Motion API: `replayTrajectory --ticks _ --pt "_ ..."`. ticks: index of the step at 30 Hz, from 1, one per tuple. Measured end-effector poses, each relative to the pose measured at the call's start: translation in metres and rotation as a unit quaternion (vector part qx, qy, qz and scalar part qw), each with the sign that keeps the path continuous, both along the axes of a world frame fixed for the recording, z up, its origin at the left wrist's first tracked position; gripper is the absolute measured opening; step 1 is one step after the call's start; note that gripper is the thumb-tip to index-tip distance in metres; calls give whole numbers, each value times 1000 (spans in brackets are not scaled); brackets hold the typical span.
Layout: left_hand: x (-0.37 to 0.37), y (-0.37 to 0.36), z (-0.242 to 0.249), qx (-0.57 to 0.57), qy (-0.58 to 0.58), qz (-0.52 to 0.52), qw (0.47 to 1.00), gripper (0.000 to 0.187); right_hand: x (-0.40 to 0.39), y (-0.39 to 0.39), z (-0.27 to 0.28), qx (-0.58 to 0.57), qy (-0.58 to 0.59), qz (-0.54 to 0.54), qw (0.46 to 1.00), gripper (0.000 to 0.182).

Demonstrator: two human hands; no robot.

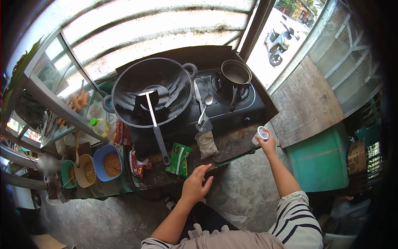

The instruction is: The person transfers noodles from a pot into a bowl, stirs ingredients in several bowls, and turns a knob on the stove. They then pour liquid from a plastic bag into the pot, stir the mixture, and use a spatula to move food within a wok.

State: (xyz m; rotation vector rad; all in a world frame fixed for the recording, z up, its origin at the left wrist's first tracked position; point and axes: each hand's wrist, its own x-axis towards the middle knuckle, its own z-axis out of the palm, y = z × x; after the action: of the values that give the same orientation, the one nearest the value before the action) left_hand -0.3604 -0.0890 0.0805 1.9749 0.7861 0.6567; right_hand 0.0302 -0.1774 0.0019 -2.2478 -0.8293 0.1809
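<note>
My right hand (268, 144) holds a small clear plastic cup (262, 133) at the right end of the dark counter (232, 145), just below the gas stove (232, 110). Over the counter's front edge hovers my left hand (195, 184), fingers apart and holding nothing, nearest to a green packet (179, 159) and a tied plastic bag (206, 143). A large black wok (151, 91) sits on the left burner with a long-handled spatula (154, 120) lying in it. A small black pot (235, 74) of pale liquid stands on the right burner.
A spoon (206, 106) and knife lie on the stove between the burners. Bowls of food (108, 162), a red packet (137, 164) and a yellow bottle (99, 125) crowd the left. A glass case (62, 83) stands far left. A green bin (319, 159) is at right, a scooter (280, 41) outside.
</note>
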Motion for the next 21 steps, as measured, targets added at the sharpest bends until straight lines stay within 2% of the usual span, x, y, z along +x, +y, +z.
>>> replayTrajectory --ticks 1,3,6,8,10,15,17,18,19,21 --pt "-8 -2 -5 -7 21 11 1000 45 11 -1 -6 1 2 3 1000 53" --pt "-26 -6 -15 -26 59 39 997 38 25 -2 -18 4 -86 -95 992 66" --pt "-56 -16 -33 -49 80 80 992 37 33 1 -30 -35 -133 -95 986 73" --pt "-73 -21 -43 -51 78 103 990 34 33 0 -33 -47 -133 -92 986 75" --pt "-88 -24 -50 -53 73 128 988 32 29 1 -30 -37 -84 -96 991 76" --pt "-131 -10 -56 -12 35 318 947 22 32 -5 -30 -44 -68 -49 995 92" --pt "-164 8 -77 26 3 448 894 18 32 -6 -24 -40 -73 -32 996 92" --pt "-187 19 -97 -38 -109 517 848 20 32 -8 -20 -36 -75 -16 996 93" --pt "-211 31 -116 -101 -219 574 783 22 27 -7 -14 -38 -75 -14 996 93" --pt "-248 59 -137 -132 -295 743 585 27 11 5 4 -83 -160 -85 980 80"
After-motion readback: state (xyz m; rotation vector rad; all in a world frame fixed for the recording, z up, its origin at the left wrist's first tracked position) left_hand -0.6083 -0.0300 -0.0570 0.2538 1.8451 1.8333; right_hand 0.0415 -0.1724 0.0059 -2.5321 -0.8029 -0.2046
